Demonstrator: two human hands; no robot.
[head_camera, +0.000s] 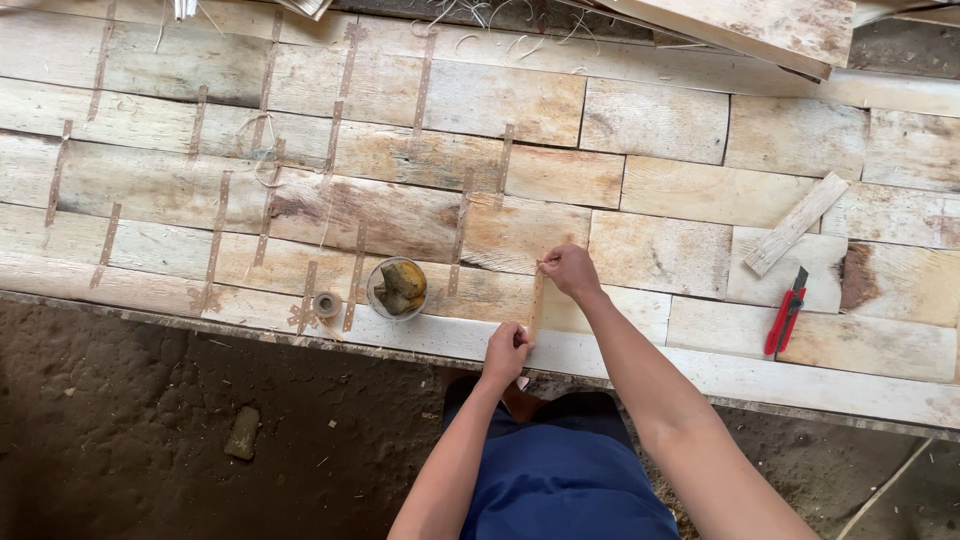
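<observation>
A red utility knife (787, 312), a loose wooden slat (797, 223) and a small tape roll (327, 304) lie apart.

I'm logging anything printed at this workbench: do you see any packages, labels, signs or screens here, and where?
None in view.
Nearest to a container: a small round tub holding a yellowish lump, on the veneer sheets.
Small tape roll left of it: round, pale brown, unlabelled.
</observation>
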